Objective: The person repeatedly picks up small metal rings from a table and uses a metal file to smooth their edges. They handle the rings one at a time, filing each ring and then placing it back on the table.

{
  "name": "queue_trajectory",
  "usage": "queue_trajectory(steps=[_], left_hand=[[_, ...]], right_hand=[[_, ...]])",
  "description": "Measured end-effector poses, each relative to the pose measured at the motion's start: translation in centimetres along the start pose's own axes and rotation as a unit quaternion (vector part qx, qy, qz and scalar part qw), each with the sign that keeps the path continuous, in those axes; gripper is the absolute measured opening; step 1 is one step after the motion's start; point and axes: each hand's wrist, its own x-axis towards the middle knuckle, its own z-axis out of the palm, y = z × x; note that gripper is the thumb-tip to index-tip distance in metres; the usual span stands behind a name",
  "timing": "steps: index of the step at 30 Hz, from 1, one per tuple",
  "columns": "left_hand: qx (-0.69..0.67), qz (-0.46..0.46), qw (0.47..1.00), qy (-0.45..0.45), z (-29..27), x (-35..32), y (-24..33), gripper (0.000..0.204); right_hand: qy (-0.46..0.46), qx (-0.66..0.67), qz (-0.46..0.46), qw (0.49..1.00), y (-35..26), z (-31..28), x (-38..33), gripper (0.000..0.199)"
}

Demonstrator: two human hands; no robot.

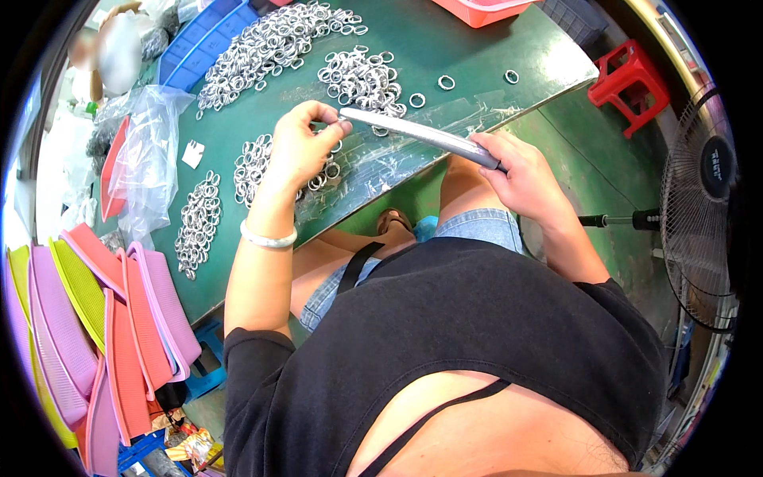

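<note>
A tapered silver rod (417, 133) slants above a green worktop (469, 48), spanning the space between 2 hands. Its thick end sits in the right hand (518, 171), pinched between thumb and fingers; its narrow tip meets the bunched fingertips of the left hand (306, 147), though what they pinch cannot be told. Around it lie piles of silver rings (362, 78), with 1 red stool (632, 83) and 1 fan (693, 179) beyond.

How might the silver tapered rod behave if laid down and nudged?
Probably stiff: the rod extends from the right hand without sagging. Its seemingly rounded taper could make it roll in a curve. Its shine suggests slipperiness.
</note>
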Motion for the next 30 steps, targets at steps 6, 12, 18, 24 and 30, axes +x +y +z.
queue_trajectory(steps=[6,12,18,24,30], left_hand=[[-0.392,-0.010,0.918,-0.055,-1.1,0.0,-0.3,0.015],[-0.314,0.008,0.948,-0.057,0.3,-0.5,0.3,0.025],[-0.474,0.007,0.873,-0.113,0.6,-1.5,0.2,0.027],[-0.414,0.049,0.899,-0.138,1.1,-1.8,0.0,0.032],[-0.477,0.045,0.869,-0.122,2.0,-2.2,0.0,0.032]], right_hand=[[-0.015,0.007,-0.010,1.000,-0.5,-0.1,0.3,0.040],[-0.022,0.014,-0.007,1.000,-1.3,0.4,0.7,0.040],[-0.020,0.031,-0.012,0.999,-1.3,1.0,1.0,0.040],[-0.002,0.058,-0.022,0.998,-1.8,0.9,1.2,0.036],[0.020,0.001,-0.047,0.999,-1.9,1.1,1.5,0.040]])
